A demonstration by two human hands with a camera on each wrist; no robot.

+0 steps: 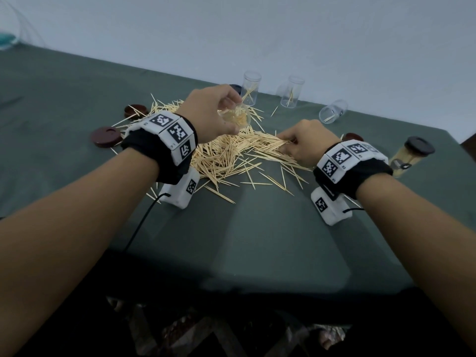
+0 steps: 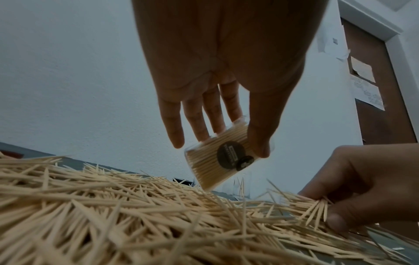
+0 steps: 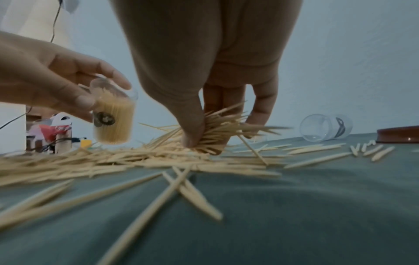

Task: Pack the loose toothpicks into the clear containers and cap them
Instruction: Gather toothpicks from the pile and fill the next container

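Observation:
A big heap of loose toothpicks covers the middle of the green cloth. Above its far side my left hand holds a clear container nearly full of toothpicks, tilted, uncapped, between thumb and fingers. My right hand pinches a bunch of toothpicks at the heap's right edge, low on the cloth. Two near-empty containers stand behind; another lies on its side.
Brown caps lie left of the heap, another behind my right hand. A filled, capped container lies at the right. The wall runs close behind; the table's right corner is near.

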